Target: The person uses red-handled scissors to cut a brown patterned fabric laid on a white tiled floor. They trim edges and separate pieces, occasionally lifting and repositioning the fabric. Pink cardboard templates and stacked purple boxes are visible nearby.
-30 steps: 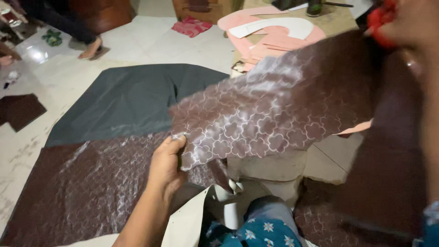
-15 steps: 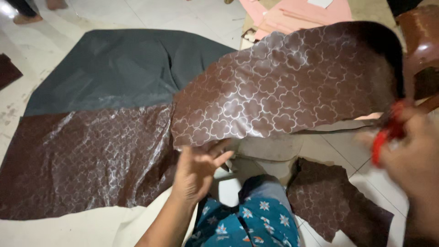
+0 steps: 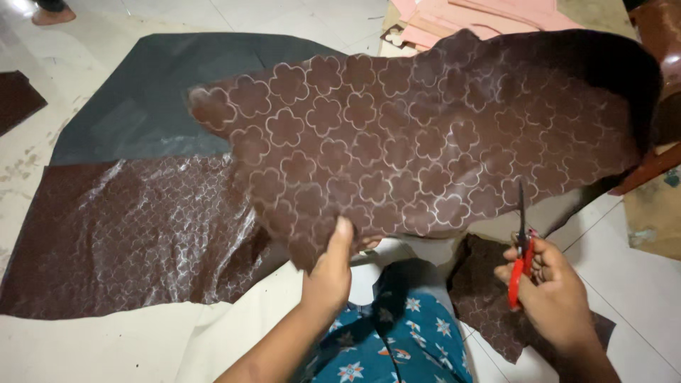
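Note:
My left hand (image 3: 330,270) pinches the lower edge of a large brown sheet with traced flower outlines (image 3: 418,135), holding it up and spread wide in front of me. My right hand (image 3: 550,287) grips red-handled scissors (image 3: 521,252), blades pointing up at the sheet's lower right edge. I cannot tell whether the blades touch the sheet. My lap in blue floral cloth (image 3: 397,340) shows below.
A larger brown patterned sheet (image 3: 120,234) lies on the tiled floor at left, a dark grey sheet (image 3: 156,99) behind it. Pink cut-out pieces (image 3: 475,14) are stacked at the top. A brown scrap (image 3: 486,291) lies by my right knee. A wooden furniture leg (image 3: 649,167) stands at right.
The held sheet has swung up and flattened out toward me. My left hand shifted right along its lower edge. My right hand came down with the scissors to the sheet's lower right edge.

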`<state>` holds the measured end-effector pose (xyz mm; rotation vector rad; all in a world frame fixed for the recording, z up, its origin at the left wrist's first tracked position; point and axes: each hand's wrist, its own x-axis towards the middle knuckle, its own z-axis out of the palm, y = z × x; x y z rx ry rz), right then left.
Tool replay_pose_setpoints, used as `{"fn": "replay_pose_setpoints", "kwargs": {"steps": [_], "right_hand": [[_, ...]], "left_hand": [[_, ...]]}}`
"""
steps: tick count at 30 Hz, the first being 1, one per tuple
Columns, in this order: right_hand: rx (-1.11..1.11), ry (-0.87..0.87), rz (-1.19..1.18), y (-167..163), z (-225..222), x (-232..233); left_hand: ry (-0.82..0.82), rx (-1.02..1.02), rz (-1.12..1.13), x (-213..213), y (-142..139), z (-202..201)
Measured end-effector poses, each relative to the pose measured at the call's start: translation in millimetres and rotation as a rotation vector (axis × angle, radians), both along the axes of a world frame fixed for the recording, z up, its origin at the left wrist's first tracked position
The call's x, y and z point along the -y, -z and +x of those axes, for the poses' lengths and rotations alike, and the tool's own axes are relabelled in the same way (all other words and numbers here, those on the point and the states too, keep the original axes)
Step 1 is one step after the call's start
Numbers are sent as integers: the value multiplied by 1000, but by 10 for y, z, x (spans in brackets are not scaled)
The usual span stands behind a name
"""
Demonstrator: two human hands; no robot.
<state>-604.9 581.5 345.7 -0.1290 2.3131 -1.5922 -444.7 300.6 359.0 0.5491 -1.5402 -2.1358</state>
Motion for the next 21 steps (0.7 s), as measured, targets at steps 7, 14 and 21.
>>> {"fn": "replay_pose_setpoints", "kwargs": {"steps": [7, 14, 21], "right_hand": [[33, -53, 61, 324, 104, -191], [149, -259, -112, 726, 281, -425], [224, -402, 32, 830, 428, -482]], "left_hand": [[81, -206, 388, -98, 339, -225], [405, -261, 375, -375, 225, -482], [103, -58, -167, -403, 140, -436]]}}
